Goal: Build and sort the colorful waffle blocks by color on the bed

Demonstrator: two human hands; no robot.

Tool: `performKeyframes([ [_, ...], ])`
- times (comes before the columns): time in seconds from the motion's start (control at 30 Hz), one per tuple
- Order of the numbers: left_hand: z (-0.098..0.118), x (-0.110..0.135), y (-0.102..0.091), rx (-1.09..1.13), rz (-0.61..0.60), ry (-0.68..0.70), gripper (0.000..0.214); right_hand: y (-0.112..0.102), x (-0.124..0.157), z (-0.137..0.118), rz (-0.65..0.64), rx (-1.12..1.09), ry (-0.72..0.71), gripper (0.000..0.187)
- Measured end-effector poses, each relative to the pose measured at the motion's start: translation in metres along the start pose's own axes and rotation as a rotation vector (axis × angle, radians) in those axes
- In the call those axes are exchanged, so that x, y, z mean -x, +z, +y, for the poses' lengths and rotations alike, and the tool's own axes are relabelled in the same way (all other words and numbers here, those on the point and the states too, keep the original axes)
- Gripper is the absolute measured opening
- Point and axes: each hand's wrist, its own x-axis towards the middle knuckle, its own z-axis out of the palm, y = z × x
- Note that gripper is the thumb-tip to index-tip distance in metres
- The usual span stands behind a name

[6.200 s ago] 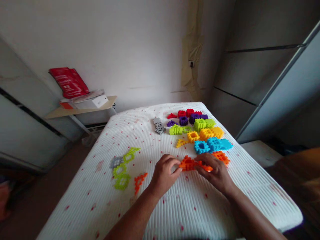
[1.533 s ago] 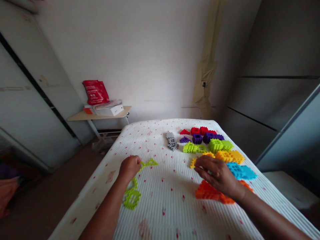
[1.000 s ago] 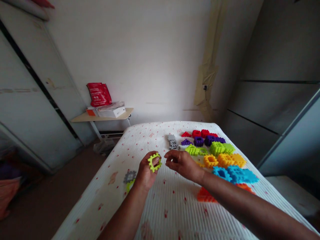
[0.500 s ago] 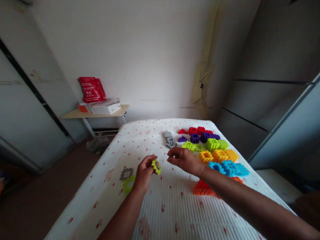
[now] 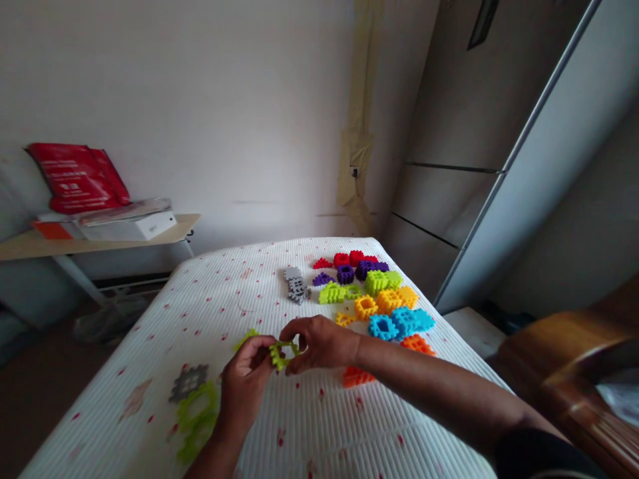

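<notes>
My left hand [image 5: 247, 376] and my right hand [image 5: 319, 342] meet over the white dotted cloth [image 5: 309, 426], both pinching a lime green toothed block piece [image 5: 281, 352] between their fingertips. A second green piece [image 5: 246, 339] pokes out just behind my left fingers. More lime green pieces [image 5: 197, 416] and a grey piece [image 5: 188, 382] lie flat on the cloth left of my left wrist. Orange blocks [image 5: 357, 376] sit behind my right forearm.
Sorted block groups lie at the far right of the bed: blue [image 5: 399, 324], yellow-orange [image 5: 382, 303], green [image 5: 357, 287], purple [image 5: 357, 271], red [image 5: 349, 258], plus grey blocks [image 5: 295, 284]. A side shelf [image 5: 94, 236] with a red bag stands left. A wooden edge [image 5: 569, 359] is at right.
My left hand lifted a green piece off the cloth; my right hand left the orange blocks and came across to pinch the same piece. The camera has swung to the right.
</notes>
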Motion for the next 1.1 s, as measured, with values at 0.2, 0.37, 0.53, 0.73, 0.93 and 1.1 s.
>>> performKeyframes([
  [0.2,0.000,0.007,0.010,0.003,-0.031,0.039,0.017,-0.005,0.009,0.002,-0.062,0.156,-0.089,0.049],
  [0.37,-0.012,0.007,0.013,-0.014,-0.034,0.022,0.033,-0.008,0.020,0.013,0.031,0.294,-0.174,0.051],
  [0.53,-0.019,0.004,0.005,-0.037,0.003,0.012,0.040,-0.050,0.030,0.058,0.257,0.393,-0.137,0.054],
  [0.73,-0.022,0.001,0.002,-0.051,0.020,0.008,0.037,-0.108,0.033,0.115,0.279,0.630,0.067,0.060],
  [0.93,-0.026,-0.001,0.002,-0.058,0.026,-0.010,0.040,-0.123,0.032,0.125,0.227,0.748,0.155,0.062],
  [1.1,-0.027,-0.001,0.003,-0.051,0.013,-0.021,0.037,-0.129,0.020,0.127,0.131,0.847,0.243,0.059],
])
